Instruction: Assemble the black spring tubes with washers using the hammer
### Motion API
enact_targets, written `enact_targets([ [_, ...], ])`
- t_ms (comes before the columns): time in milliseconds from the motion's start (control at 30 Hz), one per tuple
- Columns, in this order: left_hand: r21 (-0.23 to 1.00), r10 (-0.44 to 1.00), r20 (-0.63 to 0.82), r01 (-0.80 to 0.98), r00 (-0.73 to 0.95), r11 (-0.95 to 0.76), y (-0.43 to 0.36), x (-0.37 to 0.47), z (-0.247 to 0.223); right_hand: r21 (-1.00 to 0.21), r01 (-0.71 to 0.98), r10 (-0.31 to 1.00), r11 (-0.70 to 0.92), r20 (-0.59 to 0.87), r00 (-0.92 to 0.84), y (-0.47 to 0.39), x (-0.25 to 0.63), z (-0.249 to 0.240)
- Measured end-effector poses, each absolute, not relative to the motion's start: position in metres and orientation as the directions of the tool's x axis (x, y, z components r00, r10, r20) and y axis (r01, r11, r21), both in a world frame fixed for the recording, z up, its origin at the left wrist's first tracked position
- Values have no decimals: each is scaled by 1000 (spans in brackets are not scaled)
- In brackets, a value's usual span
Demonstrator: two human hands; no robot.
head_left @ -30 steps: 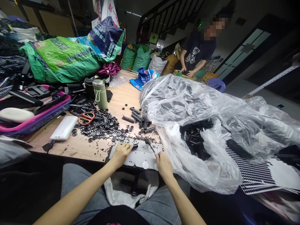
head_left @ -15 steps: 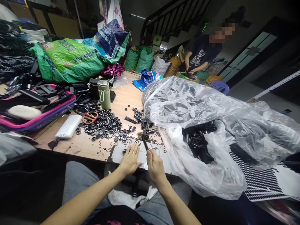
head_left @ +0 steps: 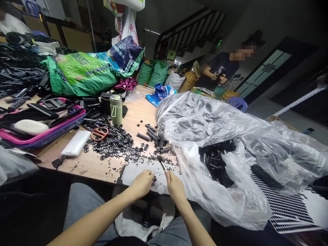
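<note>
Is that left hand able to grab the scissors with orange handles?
Probably yes, with a stretch: the orange-handled scissors look uncovered at the handles, and mostly just low, loose black discs lie between. But the left hand holds a dark piece, so it would likely need to let go first.

Bag (head_left: 205, 119) beside right hand (head_left: 176, 186), gap unclear

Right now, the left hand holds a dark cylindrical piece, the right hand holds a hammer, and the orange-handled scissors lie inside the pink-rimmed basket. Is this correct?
Not quite: the head view shows the orange-handled scissors on the table beside black discs, outside the pink-rimmed basket. The left hand does hold a dark cylindrical piece, and the right hand a hammer.
</note>
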State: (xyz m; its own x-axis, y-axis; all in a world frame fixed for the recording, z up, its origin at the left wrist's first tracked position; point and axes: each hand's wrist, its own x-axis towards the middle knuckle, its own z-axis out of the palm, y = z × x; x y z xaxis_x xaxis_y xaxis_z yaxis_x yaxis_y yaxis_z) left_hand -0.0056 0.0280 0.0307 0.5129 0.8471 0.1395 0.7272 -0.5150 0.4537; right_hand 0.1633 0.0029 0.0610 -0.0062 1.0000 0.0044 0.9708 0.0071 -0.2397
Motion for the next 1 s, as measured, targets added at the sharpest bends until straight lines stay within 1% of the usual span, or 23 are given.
enact_targets([
  [67,422,880,133,777,457,-467,50,-9,41,-164,984,998,-63,-4,63,6,185,48],
  [133,330,934,159,874,321,-356,88,-14,50,-101,989,994,-106,16,108,7,199,35],
  [200,295,936,189,892,297,-343,133,-18,56,-70,991,991,-113,61,117,7,204,27],
  [267,275,925,199,887,324,-370,170,-21,57,-105,992,989,-76,117,88,7,205,28],
  [333,260,908,189,872,375,-415,194,-22,54,-199,980,981,-8,191,47,11,208,38],
  [400,250,889,171,854,424,-456,205,-22,47,-278,960,956,29,289,55,20,219,54],
  [467,242,875,164,841,456,-484,208,-22,40,-301,953,916,-42,369,157,35,242,72],
  [500,240,870,167,837,464,-493,207,-21,37,-301,946,888,-119,393,237,43,257,79],
  [600,232,856,195,826,479,-514,200,-20,35,-338,885,798,-319,408,444,69,306,93],
  [633,252,854,214,818,474,-517,195,-19,37,-365,858,774,-362,395,494,76,321,95],
  [667,302,857,236,804,458,-513,189,-17,40,-394,833,758,-388,378,532,82,333,97],
  [700,386,868,252,779,427,-495,181,-15,43,-424,814,750,-397,362,553,86,342,99],
  [767,628,920,228,674,318,-389,163,-11,50,-476,804,759,-357,353,547,91,350,106],
  [800,756,951,171,585,256,-294,152,-7,53,-498,808,769,-314,365,524,91,349,109],
  [833,861,974,84,477,210,-177,142,-3,57,-520,813,780,-260,383,495,89,342,113],
  [867,934,981,-20,354,191,-49,131,2,61,-542,817,792,-200,401,460,86,332,115],
  [900,970,972,-122,233,199,74,120,8,65,-561,816,806,-138,415,422,81,317,116],
  [933,975,952,-205,129,229,179,110,14,69,-575,814,823,-80,423,380,76,299,115],
  [967,966,926,-258,52,275,254,101,20,74,-609,793,846,-21,412,339,70,278,112],
  [1000,956,904,-279,5,323,293,92,25,79,-648,761,871,24,387,302,63,255,108],
])
